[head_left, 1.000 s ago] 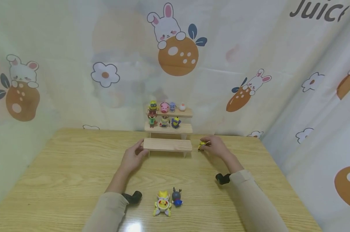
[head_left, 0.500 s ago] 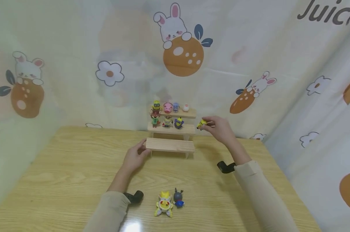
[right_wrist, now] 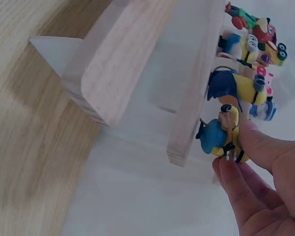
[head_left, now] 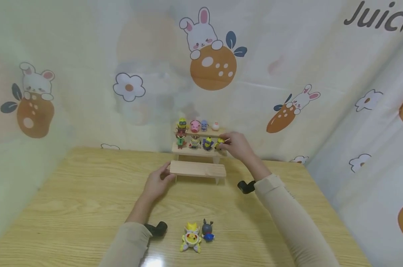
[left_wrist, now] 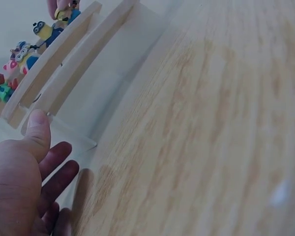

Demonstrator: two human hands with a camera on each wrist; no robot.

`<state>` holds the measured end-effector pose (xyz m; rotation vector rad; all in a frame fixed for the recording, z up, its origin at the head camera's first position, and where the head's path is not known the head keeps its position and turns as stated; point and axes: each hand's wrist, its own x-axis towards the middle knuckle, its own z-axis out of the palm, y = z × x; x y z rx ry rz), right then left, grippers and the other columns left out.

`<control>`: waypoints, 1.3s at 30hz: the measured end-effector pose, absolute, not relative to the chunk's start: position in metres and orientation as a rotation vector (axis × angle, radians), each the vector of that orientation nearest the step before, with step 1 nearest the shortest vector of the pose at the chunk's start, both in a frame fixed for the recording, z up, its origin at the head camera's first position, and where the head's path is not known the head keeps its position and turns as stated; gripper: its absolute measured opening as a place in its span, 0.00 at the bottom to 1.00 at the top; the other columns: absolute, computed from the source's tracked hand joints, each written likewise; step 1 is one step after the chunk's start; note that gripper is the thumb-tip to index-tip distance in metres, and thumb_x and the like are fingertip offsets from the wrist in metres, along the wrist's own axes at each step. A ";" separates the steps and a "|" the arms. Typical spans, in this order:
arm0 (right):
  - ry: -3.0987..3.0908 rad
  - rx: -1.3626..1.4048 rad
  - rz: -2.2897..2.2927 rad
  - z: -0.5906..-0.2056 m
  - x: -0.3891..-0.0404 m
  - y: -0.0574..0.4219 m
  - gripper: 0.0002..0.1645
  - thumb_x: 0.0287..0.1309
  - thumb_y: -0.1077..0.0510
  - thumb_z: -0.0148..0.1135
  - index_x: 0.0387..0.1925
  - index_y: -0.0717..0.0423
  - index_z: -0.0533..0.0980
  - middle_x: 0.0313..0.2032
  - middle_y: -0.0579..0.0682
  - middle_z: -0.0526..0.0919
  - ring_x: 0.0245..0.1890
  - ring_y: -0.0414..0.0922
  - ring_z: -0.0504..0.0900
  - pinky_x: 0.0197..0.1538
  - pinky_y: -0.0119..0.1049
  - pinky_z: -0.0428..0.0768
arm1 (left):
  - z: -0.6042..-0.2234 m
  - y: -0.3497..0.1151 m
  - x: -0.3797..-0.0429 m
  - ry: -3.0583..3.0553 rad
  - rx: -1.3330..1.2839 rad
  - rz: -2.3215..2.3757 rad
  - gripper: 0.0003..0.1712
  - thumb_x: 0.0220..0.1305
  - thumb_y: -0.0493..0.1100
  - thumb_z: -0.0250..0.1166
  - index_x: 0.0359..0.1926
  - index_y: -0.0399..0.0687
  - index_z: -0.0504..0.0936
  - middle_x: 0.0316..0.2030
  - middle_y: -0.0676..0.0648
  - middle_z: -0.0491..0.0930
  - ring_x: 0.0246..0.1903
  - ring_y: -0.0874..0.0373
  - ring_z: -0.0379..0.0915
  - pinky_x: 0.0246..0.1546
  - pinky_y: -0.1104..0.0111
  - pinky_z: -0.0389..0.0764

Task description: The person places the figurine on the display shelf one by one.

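My right hand (head_left: 239,146) pinches a yellow minion figurine (right_wrist: 214,136) in blue overalls with a small guitar, between thumb and fingertips. It is at the right end of the middle step (right_wrist: 187,132) of a wooden three-tier display stand (head_left: 198,169), beside a minion in dark blue (head_left: 207,143). My left hand (head_left: 156,184) holds the left end of the lowest step, its thumb (left_wrist: 38,129) against the board's end in the left wrist view. Also on the middle step stand a fox figurine (head_left: 180,142) in green and a minion with a cape (head_left: 195,142).
On the top step are a yellow minion (head_left: 182,123), a pink pig (head_left: 195,126), a blue-grey figurine (head_left: 204,126) and a white one (head_left: 215,126). Near the table's front lie a yellow-and-white figurine (head_left: 191,238) and a dark antlered one (head_left: 207,230). A printed curtain (head_left: 148,118) hangs behind.
My right hand has lifted the minion from beside the stand, first up, then left to the middle step's right end. My left hand stays at the lowest step.
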<state>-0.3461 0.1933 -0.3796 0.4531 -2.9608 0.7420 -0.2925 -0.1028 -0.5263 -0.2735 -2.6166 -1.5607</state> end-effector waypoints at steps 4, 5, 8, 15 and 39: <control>-2.972 0.435 0.747 -0.380 -0.344 0.190 0.24 0.61 0.55 0.62 0.58 0.57 0.74 0.53 0.59 0.77 0.50 0.54 0.81 0.49 0.45 0.82 | -0.524 -0.102 -0.291 -2.596 -0.297 -1.519 0.35 0.62 0.52 0.63 0.68 0.46 0.66 0.45 0.42 0.83 0.50 0.47 0.77 0.57 0.52 0.74; -2.975 0.428 0.747 -0.380 -0.344 0.189 0.24 0.61 0.55 0.62 0.58 0.57 0.74 0.53 0.59 0.77 0.51 0.54 0.81 0.49 0.44 0.82 | -0.524 -0.102 -0.291 -2.594 -0.304 -1.518 0.36 0.62 0.52 0.62 0.68 0.45 0.65 0.45 0.42 0.83 0.50 0.46 0.77 0.57 0.52 0.74; -2.976 0.442 0.737 -0.379 -0.342 0.187 0.25 0.61 0.57 0.62 0.59 0.59 0.73 0.51 0.60 0.76 0.50 0.54 0.81 0.49 0.44 0.82 | -0.524 -0.102 -0.290 -2.603 -0.309 -1.529 0.36 0.63 0.53 0.62 0.68 0.46 0.65 0.45 0.42 0.83 0.50 0.47 0.77 0.57 0.52 0.73; -2.962 0.484 0.710 -0.379 -0.342 0.186 0.25 0.60 0.59 0.62 0.59 0.59 0.73 0.49 0.60 0.76 0.48 0.54 0.82 0.47 0.42 0.83 | -0.522 -0.103 -0.289 -2.624 -0.265 -1.556 0.35 0.63 0.53 0.62 0.69 0.50 0.65 0.46 0.42 0.82 0.51 0.47 0.76 0.58 0.53 0.73; -2.962 0.726 1.038 -0.377 -0.251 0.180 0.26 0.62 0.54 0.61 0.60 0.56 0.72 0.57 0.59 0.76 0.52 0.54 0.79 0.56 0.48 0.78 | -0.520 -0.102 -0.289 -2.651 -0.260 -1.557 0.36 0.64 0.54 0.61 0.69 0.49 0.63 0.49 0.41 0.81 0.54 0.45 0.75 0.61 0.50 0.70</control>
